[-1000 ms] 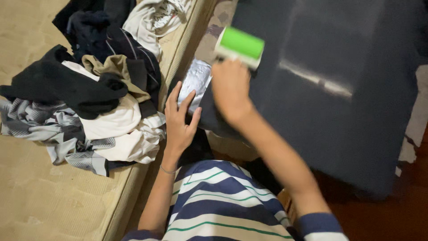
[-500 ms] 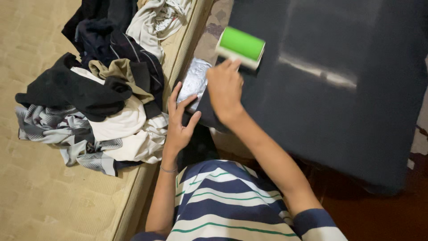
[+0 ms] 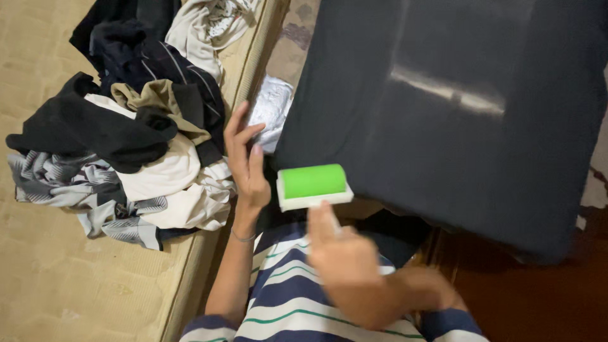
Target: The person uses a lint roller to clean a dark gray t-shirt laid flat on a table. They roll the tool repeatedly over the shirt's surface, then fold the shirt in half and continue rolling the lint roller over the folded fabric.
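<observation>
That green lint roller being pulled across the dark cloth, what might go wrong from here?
The lint roller sits at the very near edge of the dark cloth, so it may roll off onto the striped shirt. The right hand seems to hold only its handle, so it could tilt. The left hand rests near the crumpled sheet rather than pinning the cloth, which might bunch.

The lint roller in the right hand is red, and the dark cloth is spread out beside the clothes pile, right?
Not quite. The head view shows the lint roller in the right hand is bright green, not red. The dark cloth is spread out beside the clothes pile.
</observation>
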